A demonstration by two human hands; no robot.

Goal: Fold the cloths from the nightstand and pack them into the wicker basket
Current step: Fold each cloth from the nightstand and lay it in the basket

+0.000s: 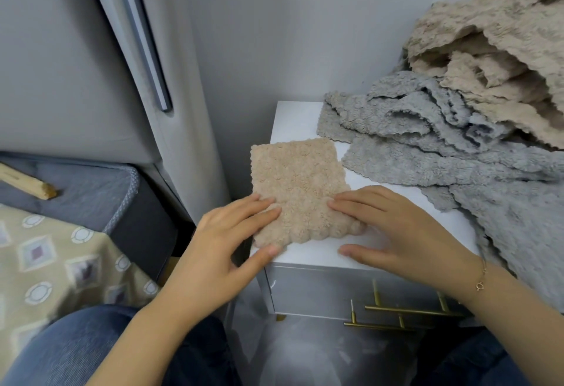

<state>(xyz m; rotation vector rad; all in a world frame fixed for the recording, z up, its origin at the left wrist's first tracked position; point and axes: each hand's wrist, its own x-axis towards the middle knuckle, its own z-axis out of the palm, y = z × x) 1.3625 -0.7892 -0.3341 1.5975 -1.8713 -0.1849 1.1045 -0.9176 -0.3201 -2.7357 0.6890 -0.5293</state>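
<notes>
A folded beige fluffy cloth (300, 184) lies flat on the white nightstand (293, 120), near its front left corner. My left hand (225, 242) rests flat on the cloth's lower left part, fingers spread, thumb at the nightstand's front edge. My right hand (396, 230) presses the cloth's lower right edge with its fingertips, thumb on the bare top. Neither hand grips anything. Unfolded grey cloths (427, 129) and beige cloths (494, 37) are heaped on the right side. No wicker basket is in view.
A bed with a patterned beige cover (55, 257) and grey mattress (82, 190) stands to the left. The nightstand's drawers have gold handles (406, 312). A grey wall and a padded headboard (76, 65) rise behind. My jeans-clad knees (76, 352) are at the bottom.
</notes>
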